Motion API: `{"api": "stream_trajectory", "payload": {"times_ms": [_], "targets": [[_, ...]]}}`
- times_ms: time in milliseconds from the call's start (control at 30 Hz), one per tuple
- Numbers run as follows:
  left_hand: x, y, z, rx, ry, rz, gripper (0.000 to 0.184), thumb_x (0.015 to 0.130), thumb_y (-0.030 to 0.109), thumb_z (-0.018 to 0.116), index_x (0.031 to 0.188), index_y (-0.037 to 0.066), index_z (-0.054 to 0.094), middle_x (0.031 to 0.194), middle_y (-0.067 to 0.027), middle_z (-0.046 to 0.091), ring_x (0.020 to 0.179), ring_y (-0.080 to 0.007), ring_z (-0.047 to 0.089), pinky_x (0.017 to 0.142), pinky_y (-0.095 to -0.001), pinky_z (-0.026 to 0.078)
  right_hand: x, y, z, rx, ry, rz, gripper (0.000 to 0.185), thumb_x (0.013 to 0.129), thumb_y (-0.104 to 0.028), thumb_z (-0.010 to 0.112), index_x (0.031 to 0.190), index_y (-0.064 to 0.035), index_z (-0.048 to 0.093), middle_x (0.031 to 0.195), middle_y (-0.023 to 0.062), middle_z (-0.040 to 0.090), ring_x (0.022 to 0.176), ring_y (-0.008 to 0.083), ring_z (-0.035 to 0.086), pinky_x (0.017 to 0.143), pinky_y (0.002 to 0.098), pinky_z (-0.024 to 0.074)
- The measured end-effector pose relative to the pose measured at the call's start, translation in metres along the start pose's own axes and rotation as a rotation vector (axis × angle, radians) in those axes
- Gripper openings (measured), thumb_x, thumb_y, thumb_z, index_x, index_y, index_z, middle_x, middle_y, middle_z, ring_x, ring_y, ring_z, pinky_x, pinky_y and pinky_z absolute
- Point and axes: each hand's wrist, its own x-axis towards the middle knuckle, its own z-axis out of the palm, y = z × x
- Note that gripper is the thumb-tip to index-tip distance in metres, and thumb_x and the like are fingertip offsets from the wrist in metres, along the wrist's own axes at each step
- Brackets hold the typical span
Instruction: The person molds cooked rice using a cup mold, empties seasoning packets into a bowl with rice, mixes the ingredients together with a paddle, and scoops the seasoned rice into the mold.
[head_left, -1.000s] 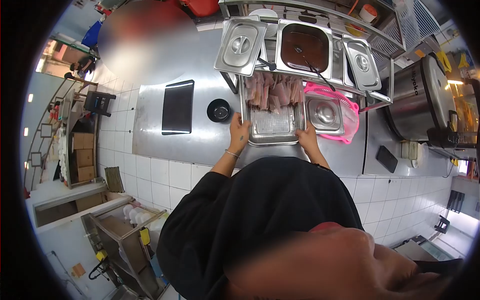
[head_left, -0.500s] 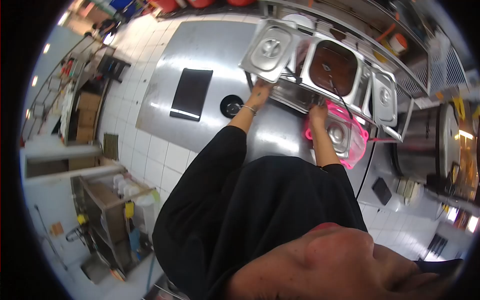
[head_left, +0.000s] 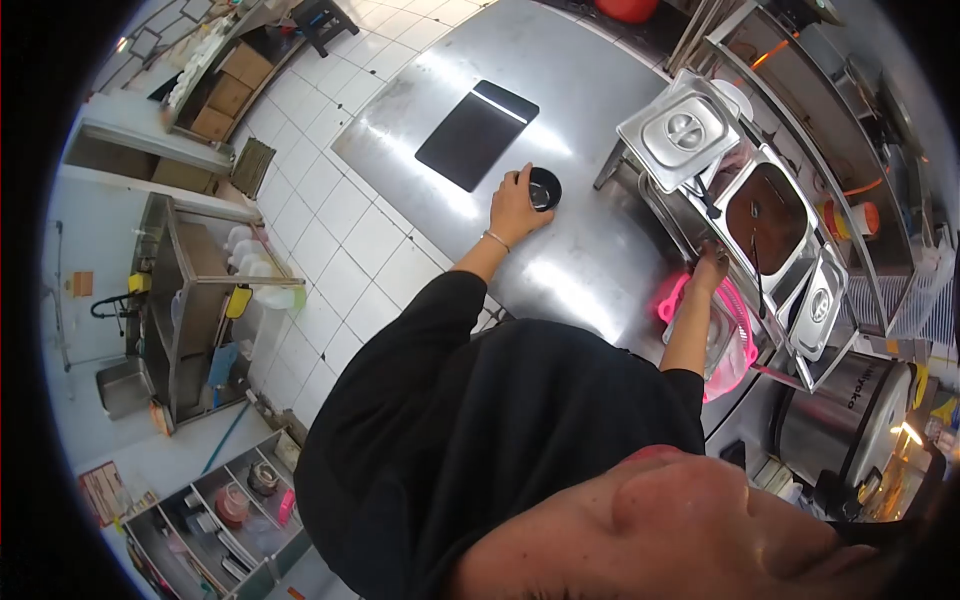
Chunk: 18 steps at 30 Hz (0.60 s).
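My left hand (head_left: 514, 212) is closed around the near side of a small black bowl (head_left: 544, 188) on the steel table (head_left: 570, 260). A flat black rectangular panel (head_left: 478, 135) lies just beyond it. At the front of the metal pan rack, my right hand (head_left: 710, 268) has its fingers curled in shadow; what they grip is hidden. Beside that wrist is a pink-rimmed basket (head_left: 735, 360) with a metal lid in it. The rack bears an open pan of brown liquid (head_left: 762, 215) with a long-handled utensil in it, between two steel lids, a left one (head_left: 682, 135) and a right one (head_left: 822, 303).
A large steel cooker (head_left: 835, 415) stands at the right. Metal shelving (head_left: 860, 230) runs behind the pans. Left of the tiled floor (head_left: 345, 245) are a shelf unit (head_left: 180, 290) and a divided drawer with utensils (head_left: 215, 515). A black stool (head_left: 322, 25) stands at the back.
My left hand has left the rack's left end and taken hold of the black bowl. My right hand stays at the rack front. The whole view has turned, so the rack appears farther right.
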Motion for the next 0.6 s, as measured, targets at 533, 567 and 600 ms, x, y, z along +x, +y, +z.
{"api": "stream_trajectory", "payload": {"times_ms": [533,567,600], "targets": [[-0.045,-0.267,-0.274,-0.512,0.322,-0.079,0.117,0.06,0.028,0.093,0.148,-0.004,0.022,0.131,-0.0253,0.048,0.118,-0.0325,0.052,0.1,-0.0389,0.043,-0.375,-0.029,0.251,-0.045,-0.647,-0.242,0.05,0.089,-0.01,0.057,0.139,-0.0072,0.049,0.111,0.0094,0.061,0.085,0.0133,0.059,0.072,0.0263,0.0479],[-0.032,-0.286,-0.294,-0.543,0.347,-0.082,0.118,0.06,0.028,0.093,0.148,-0.004,0.021,0.131,-0.0254,0.048,0.118,-0.0323,0.052,0.1,-0.0388,0.043,-0.392,-0.039,0.283,-0.073,-0.708,-0.284,0.05,0.09,-0.009,0.057,0.139,-0.007,0.049,0.114,0.0098,0.061,0.086,0.0132,0.059,0.073,0.0265,0.0481],[-0.018,-0.308,-0.311,-0.579,0.375,-0.086,0.118,0.06,0.027,0.093,0.148,-0.003,0.021,0.132,-0.0254,0.048,0.118,-0.0322,0.052,0.1,-0.0387,0.043,-0.404,-0.045,0.312,-0.095,-0.77,-0.344,0.048,0.091,-0.009,0.057,0.139,-0.0079,0.051,0.115,0.0091,0.061,0.087,0.0124,0.059,0.075,0.0261,0.0481]]}}
